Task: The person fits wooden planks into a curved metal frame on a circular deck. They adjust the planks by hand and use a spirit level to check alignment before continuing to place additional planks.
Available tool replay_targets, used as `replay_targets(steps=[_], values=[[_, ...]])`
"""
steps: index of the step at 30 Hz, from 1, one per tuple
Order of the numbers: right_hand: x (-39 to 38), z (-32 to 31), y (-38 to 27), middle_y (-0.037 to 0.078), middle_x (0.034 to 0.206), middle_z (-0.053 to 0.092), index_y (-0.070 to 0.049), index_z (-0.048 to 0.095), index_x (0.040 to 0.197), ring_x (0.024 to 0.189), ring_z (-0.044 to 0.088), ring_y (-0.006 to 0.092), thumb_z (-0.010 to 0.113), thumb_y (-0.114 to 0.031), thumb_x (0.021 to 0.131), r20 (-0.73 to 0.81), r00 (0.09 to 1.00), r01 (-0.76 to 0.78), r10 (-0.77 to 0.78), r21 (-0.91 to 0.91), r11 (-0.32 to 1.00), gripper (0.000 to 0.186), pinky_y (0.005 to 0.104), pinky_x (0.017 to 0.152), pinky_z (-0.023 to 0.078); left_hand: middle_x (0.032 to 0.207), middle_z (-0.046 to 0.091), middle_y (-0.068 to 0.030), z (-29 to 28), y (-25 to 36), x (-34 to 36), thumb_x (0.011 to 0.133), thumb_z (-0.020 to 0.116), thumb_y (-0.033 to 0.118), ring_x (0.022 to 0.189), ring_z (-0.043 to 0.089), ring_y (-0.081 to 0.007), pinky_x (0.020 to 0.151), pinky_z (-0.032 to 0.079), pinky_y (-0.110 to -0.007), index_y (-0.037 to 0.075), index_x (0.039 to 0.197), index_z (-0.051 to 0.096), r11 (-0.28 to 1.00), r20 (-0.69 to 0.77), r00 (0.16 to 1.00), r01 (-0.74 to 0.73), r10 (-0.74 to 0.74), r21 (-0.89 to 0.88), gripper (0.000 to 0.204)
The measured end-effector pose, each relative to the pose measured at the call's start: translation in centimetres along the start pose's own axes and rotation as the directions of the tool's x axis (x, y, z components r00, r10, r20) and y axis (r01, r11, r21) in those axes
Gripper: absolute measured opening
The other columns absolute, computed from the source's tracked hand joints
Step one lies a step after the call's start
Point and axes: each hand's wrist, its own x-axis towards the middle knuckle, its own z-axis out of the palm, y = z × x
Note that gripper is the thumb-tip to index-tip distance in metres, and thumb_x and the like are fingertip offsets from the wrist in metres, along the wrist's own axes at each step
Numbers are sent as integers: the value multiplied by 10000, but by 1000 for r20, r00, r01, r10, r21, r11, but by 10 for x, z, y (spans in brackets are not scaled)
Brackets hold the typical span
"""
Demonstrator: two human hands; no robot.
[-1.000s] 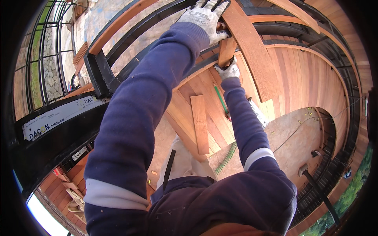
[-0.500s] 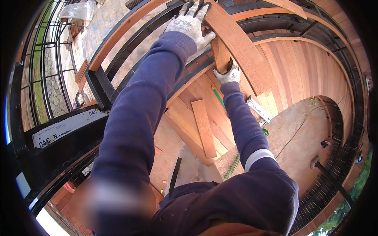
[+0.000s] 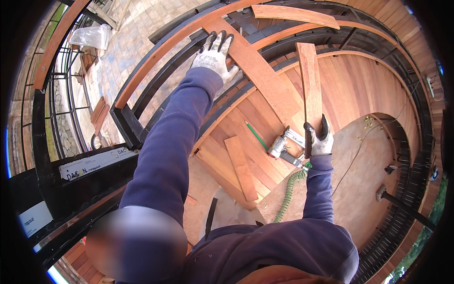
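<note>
My left hand [image 3: 213, 57], in a white glove with dark fingertips, lies with fingers stretched out at the left edge of a long reddish-brown board [image 3: 260, 70]. That board slants across the curved black frame [image 3: 227, 94] at the upper middle. In my right hand [image 3: 321, 138], also gloved, is a short wooden board [image 3: 311, 80], gripped at its near end and pointing away from me. Left of this hand, a nail gun [image 3: 283, 147] rests on the planks. A green coiled air hose [image 3: 292, 189] runs from it toward me.
A green pencil [image 3: 256, 134] and a loose narrow board [image 3: 242, 169] lie on the planking [image 3: 221, 137]. Another board piece [image 3: 295, 15] rests on the far frame. Curved planking [image 3: 364, 90] spreads right. A dark post [image 3: 406, 208] juts in at the lower right.
My right hand has drawn the short board out from beside the long board, to the right and toward me. The nail gun now shows more fully. The view has shifted slightly.
</note>
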Motion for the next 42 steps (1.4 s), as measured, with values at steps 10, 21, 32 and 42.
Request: replay_targets(steps=[10, 21, 32, 42], values=[[131, 23, -156, 193, 1269, 622, -148, 523, 1404, 1182, 585, 338, 661, -255, 907, 340, 919, 294, -199, -257, 921, 527, 386, 1009, 466, 1623, 188, -113, -12, 3, 1, 854, 676, 381, 1498, 164, -314, 1199, 266, -438, 181, 1566, 204, 999, 75, 997, 24, -22, -27, 877], [193, 37, -129, 111, 1000, 713, -117, 627, 1291, 888, 660, 221, 637, -210, 934, 599, 788, 191, -144, -16, 982, 368, 327, 834, 514, 1632, 169, -81, 0, 3, 3, 856, 684, 390, 1496, 161, -326, 1214, 239, -419, 205, 1571, 185, 999, 57, 998, 13, -15, 29, 892], [207, 49, -112, 17, 921, 692, -112, 694, 1209, 780, 588, 104, 669, -208, 943, 575, 799, 252, -174, -57, 966, 284, 267, 731, 508, 1609, 222, -141, 15, -7, 7, 828, 689, 322, 1475, 202, -374, 1208, 220, -441, 150, 1553, 248, 997, -42, 996, -79, 79, 2, 865], [199, 49, -110, -10, 915, 693, -138, 638, 1310, 756, 549, 69, 643, -169, 954, 549, 817, 192, -178, 31, 981, 358, 246, 713, 489, 1629, 169, -118, -3, 4, 4, 849, 681, 357, 1491, 168, -357, 1222, 203, -422, 155, 1570, 184, 999, 56, 998, -40, 38, 32, 899]])
